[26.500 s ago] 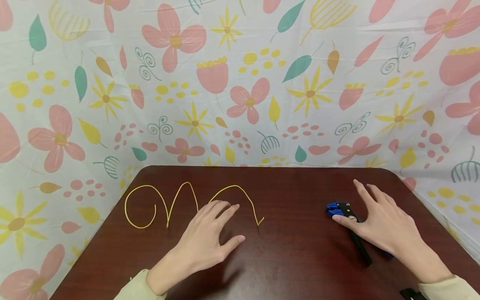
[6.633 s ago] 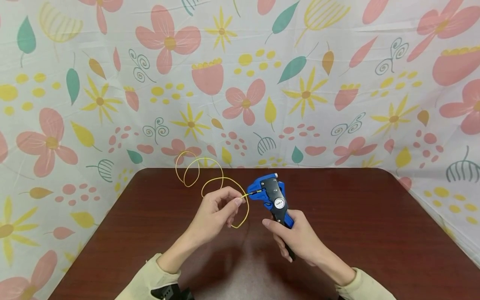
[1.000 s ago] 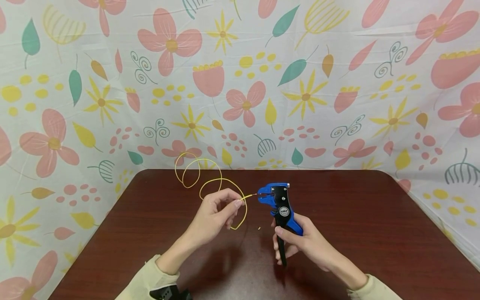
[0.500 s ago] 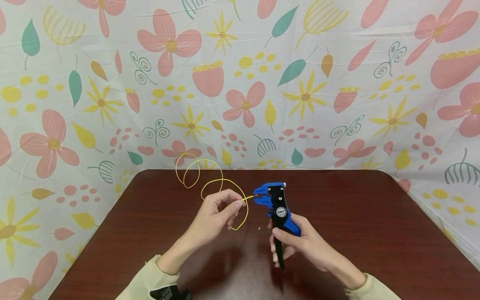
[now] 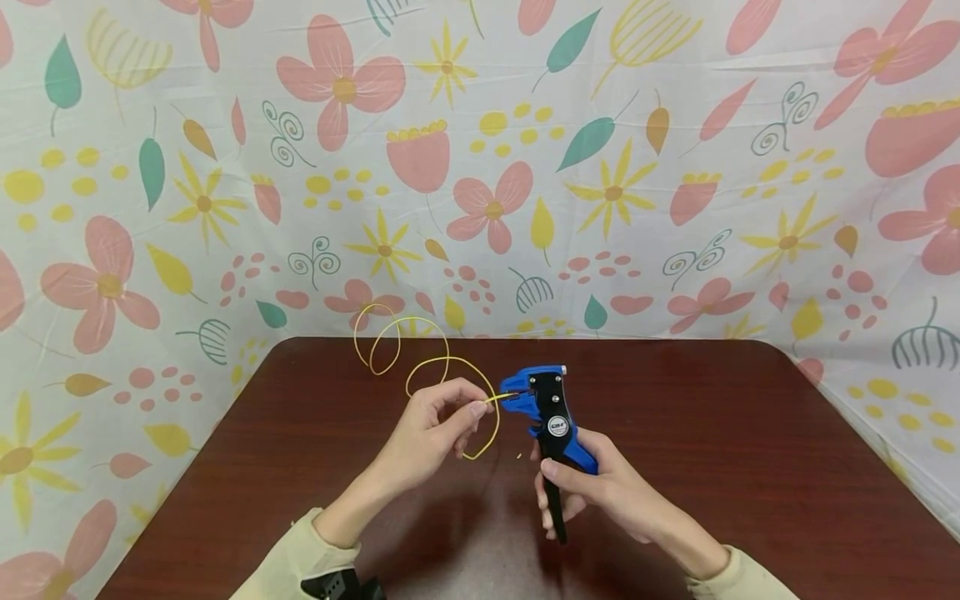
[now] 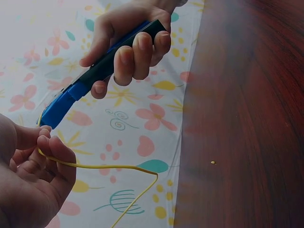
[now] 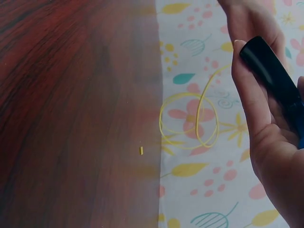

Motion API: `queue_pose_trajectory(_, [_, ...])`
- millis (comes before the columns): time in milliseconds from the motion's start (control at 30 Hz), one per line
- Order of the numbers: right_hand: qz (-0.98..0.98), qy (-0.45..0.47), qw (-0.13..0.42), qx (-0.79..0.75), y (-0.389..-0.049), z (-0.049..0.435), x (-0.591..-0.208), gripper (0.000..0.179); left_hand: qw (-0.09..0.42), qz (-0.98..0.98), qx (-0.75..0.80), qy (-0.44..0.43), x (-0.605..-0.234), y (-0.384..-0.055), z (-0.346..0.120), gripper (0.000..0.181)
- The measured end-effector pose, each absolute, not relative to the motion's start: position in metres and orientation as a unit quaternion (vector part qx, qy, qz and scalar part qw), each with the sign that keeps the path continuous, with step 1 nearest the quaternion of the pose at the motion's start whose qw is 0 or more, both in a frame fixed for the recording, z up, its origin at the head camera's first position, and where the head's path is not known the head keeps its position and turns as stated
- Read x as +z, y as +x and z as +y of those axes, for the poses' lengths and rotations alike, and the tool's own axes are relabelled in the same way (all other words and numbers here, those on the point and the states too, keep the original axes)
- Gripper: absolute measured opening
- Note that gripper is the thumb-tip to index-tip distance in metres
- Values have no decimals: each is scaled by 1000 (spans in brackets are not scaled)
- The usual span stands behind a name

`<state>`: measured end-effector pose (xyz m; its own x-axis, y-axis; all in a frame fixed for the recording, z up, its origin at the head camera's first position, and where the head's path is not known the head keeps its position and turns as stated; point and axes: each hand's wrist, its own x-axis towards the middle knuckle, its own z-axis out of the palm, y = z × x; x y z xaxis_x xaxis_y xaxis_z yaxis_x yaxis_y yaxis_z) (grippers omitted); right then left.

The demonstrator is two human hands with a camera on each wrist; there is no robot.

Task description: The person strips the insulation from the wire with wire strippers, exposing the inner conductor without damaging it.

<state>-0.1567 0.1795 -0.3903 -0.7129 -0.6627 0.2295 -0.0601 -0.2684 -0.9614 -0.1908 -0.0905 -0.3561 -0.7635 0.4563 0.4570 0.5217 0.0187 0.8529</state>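
In the head view my left hand (image 5: 423, 437) pinches a thin yellow wire (image 5: 497, 421) near its end, between thumb and forefinger. My right hand (image 5: 611, 487) grips the handles of a blue and black wire stripper (image 5: 553, 404), held upright with its head toward the left hand. The wire's end lies between the stripper's blue jaws; its tip is hidden there. In the left wrist view the right hand's fingers curl round the stripper's dark handle (image 6: 107, 64). The right wrist view shows the handle's end (image 7: 266, 61); the stripper's head is out of that frame.
A tiny yellow piece of insulation (image 5: 519, 456) lies on the dark red-brown table (image 5: 712, 442), below the stripper's head. The wire's slack rises in loose loops behind the left hand. A flowered cloth (image 5: 480, 275) hangs behind the table's far edge.
Earlier, wire and stripper lay on the table; both are now held. The insulation piece appeared after 6.6 s ago. Over the last second the stripper moved left, its jaws coming over the wire's bared end.
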Motion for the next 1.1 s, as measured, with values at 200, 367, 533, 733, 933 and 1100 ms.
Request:
queue_pose_trajectory(200, [575,-319,211,-724,-157,178,-389,20,27,-715,-608,-344,-357,-191,-90,12])
queue_pose_trajectory(367, [574,-322,212,-723,-157,178,-388,21,29,-715,-607,-344,-357,-191,-91,13])
queue_pose_trajectory(533, [572,-327,211,-722,-158,177,-388,23,31,-718,-606,-342,-357,-191,-91,13])
queue_pose_trajectory(733, [571,-330,213,-720,-158,176,-388,23,31,-720,-602,-343,-357,-191,-91,13])
queue_pose_trajectory(933, [573,-330,218,-718,-158,176,-387,22,35,-721,-601,-343,-356,-191,-91,13])
queue_pose_trajectory(1100, [576,-325,221,-717,-158,175,-387,22,33,-721,-603,-341,-356,-191,-90,13])
